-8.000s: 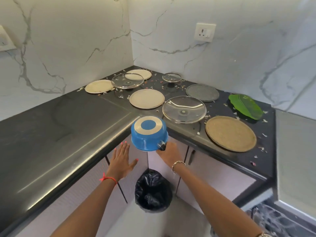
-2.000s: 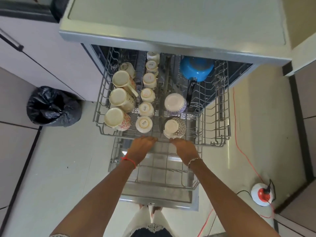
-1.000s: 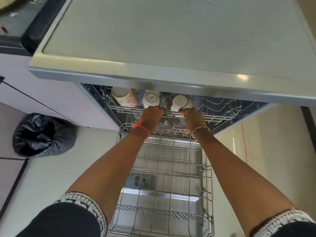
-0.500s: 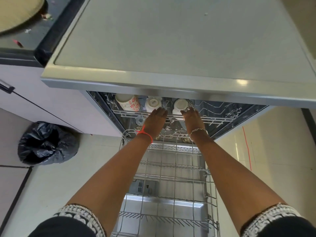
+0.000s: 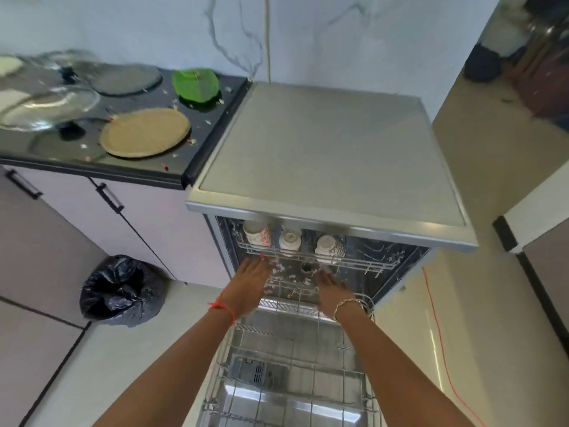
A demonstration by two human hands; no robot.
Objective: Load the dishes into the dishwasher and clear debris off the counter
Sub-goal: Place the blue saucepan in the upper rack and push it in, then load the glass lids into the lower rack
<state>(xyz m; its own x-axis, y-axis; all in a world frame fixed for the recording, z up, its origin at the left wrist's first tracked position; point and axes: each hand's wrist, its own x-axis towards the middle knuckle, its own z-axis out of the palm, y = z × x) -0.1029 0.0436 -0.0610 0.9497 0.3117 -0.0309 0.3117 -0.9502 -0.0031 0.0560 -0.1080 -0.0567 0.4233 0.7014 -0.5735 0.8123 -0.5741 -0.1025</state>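
Both hands are flat with fingers straight and hold nothing. The left hand [image 5: 251,285] reaches up to the front rail of the dishwasher's upper rack [image 5: 354,263], and the right hand [image 5: 334,289] hovers just below that rail. Motion blur hides whether either one actually touches the wire.

The upper rack sits almost fully inside the dishwasher [image 5: 332,155], with only its front row showing under the lid. That row holds a patterned mug [image 5: 258,235], a small white cup [image 5: 290,240] and a speckled cup [image 5: 328,245]. All three look turned mouth-down, bases toward the camera. The lower rack [image 5: 292,365] is drawn out of the dishwasher over the open door, and as far as can be seen it carries nothing. Its long axis runs straight out from the cavity toward the person.

By my reading, cup loading is done and the flatware is left. Left of the dishwasher, the desk [image 5: 92,171] bears a brown plate [image 5: 145,132], a green leaf-shaped plate [image 5: 196,85], a grey plate [image 5: 123,78] and a glass lid [image 5: 49,107]. All of these lie flat, faces up. Small scraps [image 5: 192,141] are scattered among them, so the clearing looks not yet begun. A black bin bag [image 5: 121,291] stands on the floor, left of the dishwasher.
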